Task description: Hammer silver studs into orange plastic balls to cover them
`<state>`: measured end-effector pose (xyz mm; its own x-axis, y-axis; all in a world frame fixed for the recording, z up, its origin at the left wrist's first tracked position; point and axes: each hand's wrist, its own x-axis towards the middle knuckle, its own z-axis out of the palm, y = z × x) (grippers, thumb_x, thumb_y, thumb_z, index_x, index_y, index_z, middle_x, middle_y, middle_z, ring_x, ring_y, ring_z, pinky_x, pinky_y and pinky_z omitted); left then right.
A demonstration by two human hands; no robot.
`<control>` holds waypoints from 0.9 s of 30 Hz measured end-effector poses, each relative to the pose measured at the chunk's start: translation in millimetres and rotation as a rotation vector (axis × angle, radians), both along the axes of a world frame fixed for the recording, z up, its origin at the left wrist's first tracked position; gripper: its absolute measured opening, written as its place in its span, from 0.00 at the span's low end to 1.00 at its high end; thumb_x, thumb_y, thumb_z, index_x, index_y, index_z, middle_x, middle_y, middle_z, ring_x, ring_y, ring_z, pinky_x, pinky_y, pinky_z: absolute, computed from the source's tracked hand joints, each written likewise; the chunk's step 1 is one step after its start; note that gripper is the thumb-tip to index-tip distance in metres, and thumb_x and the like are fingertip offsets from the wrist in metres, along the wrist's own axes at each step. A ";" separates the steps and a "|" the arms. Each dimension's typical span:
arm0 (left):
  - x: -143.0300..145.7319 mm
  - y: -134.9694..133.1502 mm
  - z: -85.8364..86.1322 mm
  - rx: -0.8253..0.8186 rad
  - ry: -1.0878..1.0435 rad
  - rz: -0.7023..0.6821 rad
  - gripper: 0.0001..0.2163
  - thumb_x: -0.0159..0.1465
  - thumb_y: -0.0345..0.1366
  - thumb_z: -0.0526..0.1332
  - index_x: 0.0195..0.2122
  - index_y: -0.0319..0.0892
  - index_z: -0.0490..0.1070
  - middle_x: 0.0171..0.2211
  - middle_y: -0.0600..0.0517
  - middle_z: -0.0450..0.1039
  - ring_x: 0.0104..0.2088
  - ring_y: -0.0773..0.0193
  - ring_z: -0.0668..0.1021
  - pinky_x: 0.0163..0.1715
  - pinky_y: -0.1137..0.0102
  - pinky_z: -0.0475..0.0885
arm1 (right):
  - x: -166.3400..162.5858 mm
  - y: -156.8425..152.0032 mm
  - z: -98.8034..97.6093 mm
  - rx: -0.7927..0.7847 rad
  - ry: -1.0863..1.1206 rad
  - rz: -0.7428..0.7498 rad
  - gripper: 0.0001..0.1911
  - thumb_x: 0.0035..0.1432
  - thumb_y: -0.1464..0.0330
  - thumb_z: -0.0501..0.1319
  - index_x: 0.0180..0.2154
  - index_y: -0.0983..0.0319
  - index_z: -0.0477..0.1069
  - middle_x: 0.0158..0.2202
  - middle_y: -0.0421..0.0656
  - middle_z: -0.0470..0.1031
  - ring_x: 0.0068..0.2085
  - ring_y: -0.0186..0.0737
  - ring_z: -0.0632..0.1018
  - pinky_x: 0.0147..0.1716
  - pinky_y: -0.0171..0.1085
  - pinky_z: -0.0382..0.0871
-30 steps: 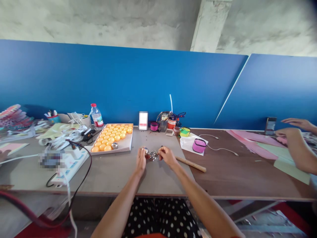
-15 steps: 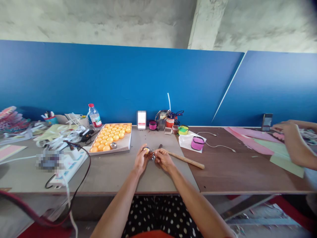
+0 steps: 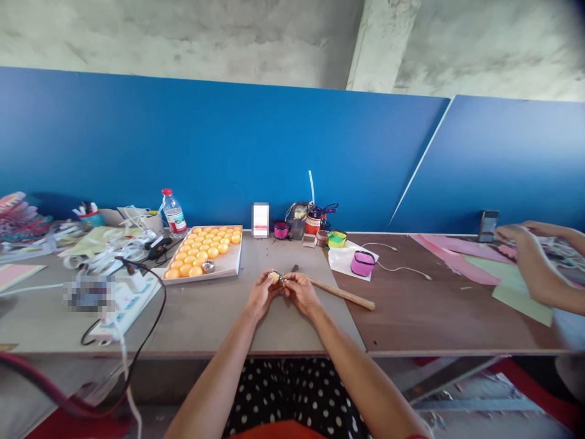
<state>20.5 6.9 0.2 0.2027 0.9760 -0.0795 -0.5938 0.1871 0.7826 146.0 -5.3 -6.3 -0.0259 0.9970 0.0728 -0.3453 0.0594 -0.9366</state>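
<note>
My left hand [image 3: 261,292] is closed around a small orange ball [image 3: 273,278] partly covered with shiny silver pieces. My right hand [image 3: 298,289] pinches a bit of silver material against that ball; the two hands touch above the grey table [image 3: 205,317]. A white tray [image 3: 228,266] of several orange balls [image 3: 201,250] lies to the left, with one silver-covered ball [image 3: 208,266] at its near edge. A wooden stick [image 3: 340,294] lies just right of my right hand.
A power strip [image 3: 125,299] and cables sit at the left, a water bottle [image 3: 172,213] behind the tray. Small jars [image 3: 313,224] line the blue wall; a pink pouch [image 3: 359,263] rests on white paper. Another person's arm [image 3: 539,268] works over pink sheets at the right.
My hands drew together and lifted from the table; the pile of silver pieces between them is no longer seen on the table. The other person's arm shifted.
</note>
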 end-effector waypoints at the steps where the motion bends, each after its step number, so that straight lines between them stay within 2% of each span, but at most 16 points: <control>1: -0.1 0.2 -0.4 0.005 0.004 0.000 0.15 0.49 0.34 0.64 0.39 0.40 0.66 0.29 0.52 0.72 0.28 0.64 0.76 0.32 0.65 0.73 | -0.4 0.5 -1.7 0.007 -0.018 -0.013 0.12 0.40 0.64 0.61 0.29 0.61 0.65 0.22 0.34 0.66 0.20 0.28 0.64 0.22 0.31 0.56; 9: 1.0 -0.4 0.1 0.028 0.055 -0.020 0.15 0.49 0.37 0.65 0.38 0.39 0.67 0.30 0.50 0.73 0.29 0.64 0.76 0.32 0.65 0.73 | 0.0 4.5 -9.9 0.032 -0.162 -0.098 0.10 0.41 0.64 0.60 0.28 0.61 0.67 0.19 0.34 0.63 0.21 0.29 0.63 0.22 0.30 0.56; 27: 2.2 0.8 -6.8 0.111 0.132 -0.045 0.16 0.50 0.37 0.64 0.40 0.39 0.68 0.33 0.50 0.73 0.30 0.63 0.76 0.31 0.66 0.73 | 1.5 5.5 -15.6 -0.013 -0.141 -0.026 0.10 0.44 0.63 0.59 0.30 0.61 0.65 0.18 0.34 0.62 0.20 0.30 0.63 0.18 0.30 0.56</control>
